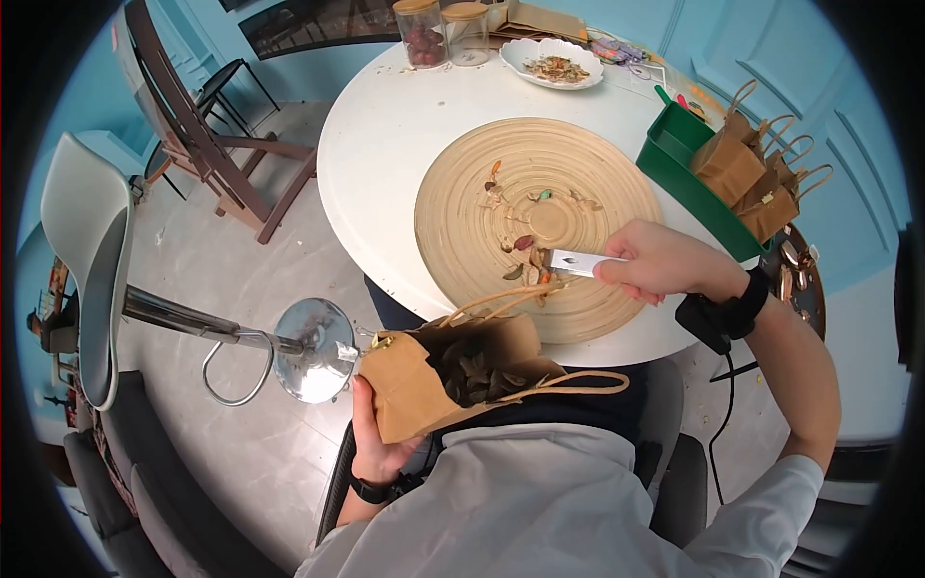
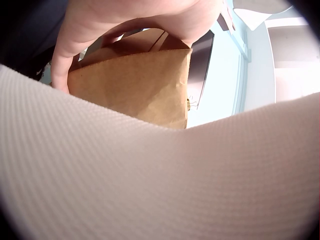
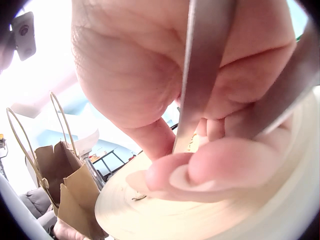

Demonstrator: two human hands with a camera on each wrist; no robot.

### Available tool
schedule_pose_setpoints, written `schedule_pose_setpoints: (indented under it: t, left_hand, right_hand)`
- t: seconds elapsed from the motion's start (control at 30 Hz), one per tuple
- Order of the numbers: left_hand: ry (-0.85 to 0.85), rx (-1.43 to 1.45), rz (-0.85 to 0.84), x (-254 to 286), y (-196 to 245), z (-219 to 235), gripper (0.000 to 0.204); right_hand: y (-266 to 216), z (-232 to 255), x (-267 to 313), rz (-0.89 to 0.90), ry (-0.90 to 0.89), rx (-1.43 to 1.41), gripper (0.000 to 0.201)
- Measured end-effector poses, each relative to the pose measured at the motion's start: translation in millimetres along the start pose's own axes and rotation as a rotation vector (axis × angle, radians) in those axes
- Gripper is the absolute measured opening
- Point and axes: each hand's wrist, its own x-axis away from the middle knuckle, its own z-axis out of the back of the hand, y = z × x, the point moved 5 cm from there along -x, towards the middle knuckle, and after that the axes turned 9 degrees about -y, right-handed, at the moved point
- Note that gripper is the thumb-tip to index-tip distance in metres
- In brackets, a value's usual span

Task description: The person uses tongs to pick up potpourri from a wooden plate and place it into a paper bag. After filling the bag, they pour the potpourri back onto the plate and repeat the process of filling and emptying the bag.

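Observation:
My left hand (image 1: 379,445) grips the bottom end of a brown paper bag (image 1: 400,390), its thumb along the side. The bag is tilted with its mouth toward the round board, and dark dried pieces (image 1: 477,376) lie inside. In the left wrist view, fingers wrap the edge of the bag (image 2: 130,85). My right hand (image 1: 665,258) holds metal tongs (image 1: 575,262), whose two arms cross the palm in the right wrist view. The tongs' tips are low over a small heap of dried leaves and petals (image 1: 540,265) on the ribbed round board (image 1: 462,207).
A green bin (image 1: 674,135) holding several paper bags (image 1: 771,188) stands at the table's right. Behind the board are a white dish (image 1: 515,58) of dried bits and two lidded jars (image 1: 421,43). A bar stool (image 1: 87,222) stands on the left.

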Motion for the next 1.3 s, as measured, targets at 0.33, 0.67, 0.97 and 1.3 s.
schedule_pose_setpoints:
  t: [0.33,0.67,0.97,1.3]
  left_hand:
    - [-0.041,0.014,0.01,0,0,9,0.072]
    - [-0.042,-0.008,0.008,0,0,0,0.073]
    - [-0.002,-0.015,-0.018,-1,0,-3,0.072]
    - [0.022,-0.014,-0.025,0,1,-2,0.072]
  right_hand:
    - [-11,15,27,0.03,0.053,0.0,0.03]
    - [-10,-9,48,0.162,0.434,0.73,0.029]
    - [-8,-22,44,0.3,0.542,0.935,0.022]
    - [-15,6,66,0.219,0.425,0.608,0.018]
